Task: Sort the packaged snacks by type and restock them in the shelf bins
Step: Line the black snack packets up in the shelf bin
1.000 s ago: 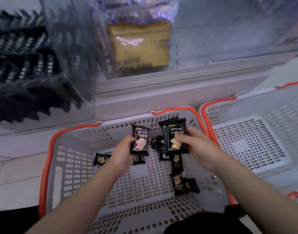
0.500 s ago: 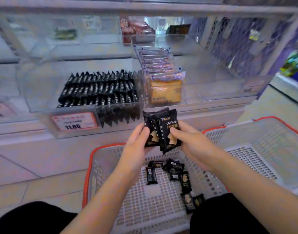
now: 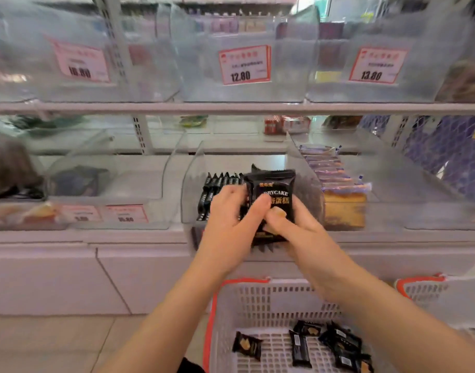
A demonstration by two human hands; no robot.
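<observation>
Hands meet at frame centre, both clamped on a small stack of black snack packets (image 3: 274, 200). Front packet: glossy black wrapper, crimped top edge, gold logo patch near the top, white "DRYCAKE" lettering with gold characters below, a tan cake picture partly hidden by the thumbs. More black edges show behind and under it; exact count cannot be told.

Left hand (image 3: 231, 222): fingers curled round the stack's left side, thumb pressed across the front. Right hand (image 3: 298, 224): thumb on the lower front, fingers wrapped behind, mostly hidden.

Stack sits in front of the clear shelf bin (image 3: 188, 189) at centre, at its front lip. Inside that bin, left of the hands, a row of matching black packets (image 3: 217, 184) stands upright on edge.

Right of centre: a neighbouring clear bin with a row of purple-edged packs (image 3: 328, 168) and a yellow-brown cake pack (image 3: 344, 211) at the front.

Upper shelf, across the top of the frame: clear bins with red-bordered price tags, the middle one (image 3: 244, 64) reading 12.80, the right one (image 3: 376, 65) 13.80.

Bottom centre to right: white basket with orange rim (image 3: 258, 297), several loose black packets (image 3: 336, 343) lying flat on its slotted floor. A second basket's rim (image 3: 419, 284) shows at the lower right.
</observation>
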